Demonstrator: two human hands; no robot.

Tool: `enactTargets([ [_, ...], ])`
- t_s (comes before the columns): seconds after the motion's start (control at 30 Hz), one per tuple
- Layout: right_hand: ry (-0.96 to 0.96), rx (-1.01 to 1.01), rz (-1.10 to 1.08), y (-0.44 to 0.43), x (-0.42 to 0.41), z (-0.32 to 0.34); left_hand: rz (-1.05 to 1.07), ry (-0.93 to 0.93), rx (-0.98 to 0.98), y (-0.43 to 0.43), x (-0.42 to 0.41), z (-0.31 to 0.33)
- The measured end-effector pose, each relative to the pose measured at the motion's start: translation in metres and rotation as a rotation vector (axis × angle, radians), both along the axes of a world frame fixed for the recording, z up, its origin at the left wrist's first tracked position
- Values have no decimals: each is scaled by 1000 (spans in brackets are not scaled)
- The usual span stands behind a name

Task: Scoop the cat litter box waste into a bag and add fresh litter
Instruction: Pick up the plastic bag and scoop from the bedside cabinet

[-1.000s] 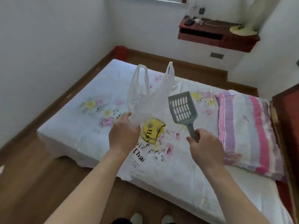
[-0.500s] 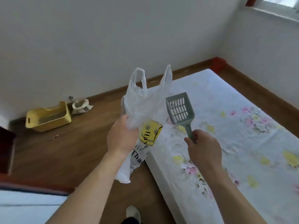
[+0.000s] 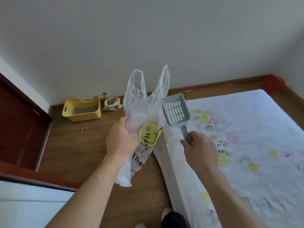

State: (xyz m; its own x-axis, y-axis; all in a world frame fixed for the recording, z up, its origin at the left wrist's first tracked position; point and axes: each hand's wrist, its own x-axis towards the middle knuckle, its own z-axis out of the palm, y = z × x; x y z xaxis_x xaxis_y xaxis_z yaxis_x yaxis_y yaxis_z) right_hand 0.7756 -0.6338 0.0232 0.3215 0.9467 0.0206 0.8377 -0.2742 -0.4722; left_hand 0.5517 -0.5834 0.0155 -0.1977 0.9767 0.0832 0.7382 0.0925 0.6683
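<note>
From the head camera, the left hand (image 3: 122, 139) squeezes a thin plastic bag (image 3: 144, 109) around its middle. The bag has a yellow smiley face and black letters, and its two loops stick up. The right hand (image 3: 199, 148) is curled around the handle of a gray litter scoop (image 3: 175, 111), which points up just beside the bag. Both are held in the air over the near edge of the bed (image 3: 246, 137). The yellow litter box (image 3: 82, 111) sits on the wood floor (image 3: 79, 150) against the wall, well apart from the hands. An open litter sack (image 3: 112, 103) sits just beside it.
</note>
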Motion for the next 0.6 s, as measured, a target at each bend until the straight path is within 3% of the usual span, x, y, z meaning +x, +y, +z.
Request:
enactTargets([
  [0.23,25,27,213,111,-13,2,222,29,30,51,-20,4],
  [0.6,57,35,579,235,-145,0,584,43,20,103,-141,3],
])
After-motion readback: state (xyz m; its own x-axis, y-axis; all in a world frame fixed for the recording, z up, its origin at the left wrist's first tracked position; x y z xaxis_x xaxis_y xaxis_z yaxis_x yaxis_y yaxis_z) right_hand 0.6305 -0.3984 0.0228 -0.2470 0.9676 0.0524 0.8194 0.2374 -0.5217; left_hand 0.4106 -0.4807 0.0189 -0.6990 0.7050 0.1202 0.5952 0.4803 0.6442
